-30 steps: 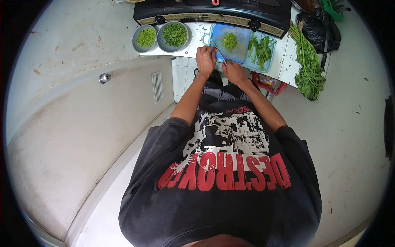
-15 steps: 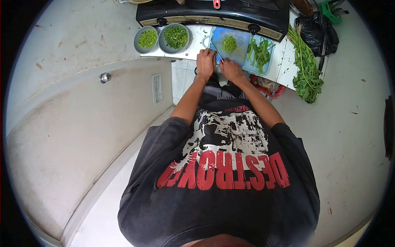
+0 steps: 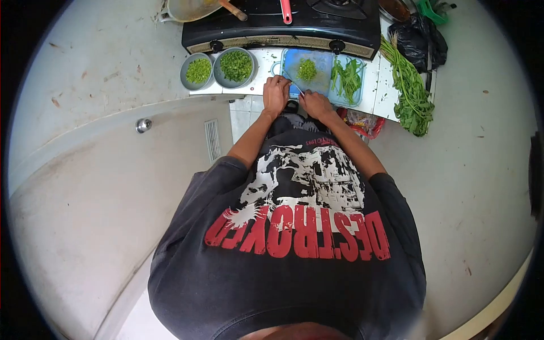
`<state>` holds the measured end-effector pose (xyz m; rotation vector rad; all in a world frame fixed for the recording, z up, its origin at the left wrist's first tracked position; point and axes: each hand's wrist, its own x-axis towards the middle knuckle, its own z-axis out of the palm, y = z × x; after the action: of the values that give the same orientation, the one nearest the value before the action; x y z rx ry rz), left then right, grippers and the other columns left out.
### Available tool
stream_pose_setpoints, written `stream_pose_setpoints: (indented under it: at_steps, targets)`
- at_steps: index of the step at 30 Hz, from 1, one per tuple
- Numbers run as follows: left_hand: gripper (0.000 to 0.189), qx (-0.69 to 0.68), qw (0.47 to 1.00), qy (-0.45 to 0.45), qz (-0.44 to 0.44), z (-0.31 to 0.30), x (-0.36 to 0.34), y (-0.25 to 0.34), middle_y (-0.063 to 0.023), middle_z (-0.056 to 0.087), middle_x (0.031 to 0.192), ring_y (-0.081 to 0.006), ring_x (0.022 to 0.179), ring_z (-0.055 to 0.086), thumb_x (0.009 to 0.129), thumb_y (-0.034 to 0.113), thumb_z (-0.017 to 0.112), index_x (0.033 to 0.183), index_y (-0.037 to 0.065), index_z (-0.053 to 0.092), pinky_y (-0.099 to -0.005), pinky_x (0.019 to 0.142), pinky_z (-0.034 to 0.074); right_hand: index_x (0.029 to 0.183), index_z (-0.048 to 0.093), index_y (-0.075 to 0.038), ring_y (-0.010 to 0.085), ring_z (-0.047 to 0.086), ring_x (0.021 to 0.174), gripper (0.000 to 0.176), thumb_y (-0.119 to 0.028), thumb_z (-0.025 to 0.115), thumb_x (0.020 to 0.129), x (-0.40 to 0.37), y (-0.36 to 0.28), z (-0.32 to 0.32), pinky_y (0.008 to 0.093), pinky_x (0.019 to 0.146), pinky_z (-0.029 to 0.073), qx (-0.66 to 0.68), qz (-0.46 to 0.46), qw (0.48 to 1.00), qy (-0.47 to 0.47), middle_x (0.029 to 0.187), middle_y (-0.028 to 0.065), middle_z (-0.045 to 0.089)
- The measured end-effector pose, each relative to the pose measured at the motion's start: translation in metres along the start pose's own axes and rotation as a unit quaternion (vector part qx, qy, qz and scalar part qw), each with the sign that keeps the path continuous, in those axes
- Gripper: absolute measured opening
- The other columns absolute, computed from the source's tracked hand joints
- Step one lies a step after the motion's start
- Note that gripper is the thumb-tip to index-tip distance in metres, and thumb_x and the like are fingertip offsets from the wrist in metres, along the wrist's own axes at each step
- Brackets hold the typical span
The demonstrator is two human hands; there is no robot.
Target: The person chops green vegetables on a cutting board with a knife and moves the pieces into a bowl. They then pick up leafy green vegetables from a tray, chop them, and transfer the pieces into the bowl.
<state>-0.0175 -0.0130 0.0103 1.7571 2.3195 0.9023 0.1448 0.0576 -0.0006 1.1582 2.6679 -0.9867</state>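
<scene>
My right hand (image 3: 317,106) is closed around the handle of a knife (image 3: 296,87), whose blade slants up and left over the near edge of the blue cutting board (image 3: 324,58). Close beside the blade, at the board's near left corner, my left hand (image 3: 276,95) has its fingers bent together; whatever they may hold is hidden. A small heap of chopped greens (image 3: 306,69) lies mid-board. Uncut leafy greens (image 3: 347,79) rest at the right, on the light blue tray (image 3: 358,100) beneath the board.
Left of the board stand a small bowl (image 3: 190,84) and a larger bowl (image 3: 253,72), both with chopped greens. Behind is a black stove (image 3: 266,32), with a pan (image 3: 180,10) at its left. A bunch of greens (image 3: 412,96) and a black plastic bag (image 3: 416,45) are at the right.
The whole view has shifted, showing more of the stove and the pan. Both hands stay at the board's near edge, the knife still in the right one.
</scene>
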Motion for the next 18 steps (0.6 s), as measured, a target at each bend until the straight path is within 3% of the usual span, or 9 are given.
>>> stream_pose_setpoints:
  at_steps: [9,11,18]
  targets:
    - [0.010,-0.021,0.990,-0.085,0.108,-0.001,0.025,-0.035,-0.0052,0.068,0.089,-0.0281,0.090,0.060,0.082,0.008,0.067,0.089,0.010,0.074,-0.0400,0.078,0.047,0.094,0.063,0.004,0.0454,0.069,0.079,0.046,-0.038,0.047,0.100,0.000,-0.017,0.009,0.0530,0.075,0.056,0.013,0.082,0.996,0.039,0.083,0.0282,0.069]
    - [0.010,-0.029,0.988,-0.100,0.116,-0.002,0.030,-0.039,-0.0065,0.068,0.089,-0.0289,0.090,0.060,0.082,0.007,0.066,0.089,0.010,0.073,-0.0406,0.079,0.048,0.095,0.062,0.005,0.0457,0.069,0.077,0.048,-0.040,0.046,0.100,-0.001,-0.021,0.009,0.0531,0.074,0.056,0.017,0.097,0.993,0.072,0.081,0.0284,0.069]
    - [0.011,-0.140,0.979,-0.112,0.098,0.002,0.029,-0.049,-0.0146,0.066,0.090,-0.0348,0.090,0.061,0.083,0.002,0.065,0.090,0.003,0.072,-0.0436,0.083,0.051,0.103,0.059,0.005,0.0466,0.068,0.077,0.049,-0.042,0.045,0.101,-0.014,-0.050,0.018,0.0539,0.073,0.056,-0.001,0.149,0.987,0.055,0.078,0.0300,0.067]
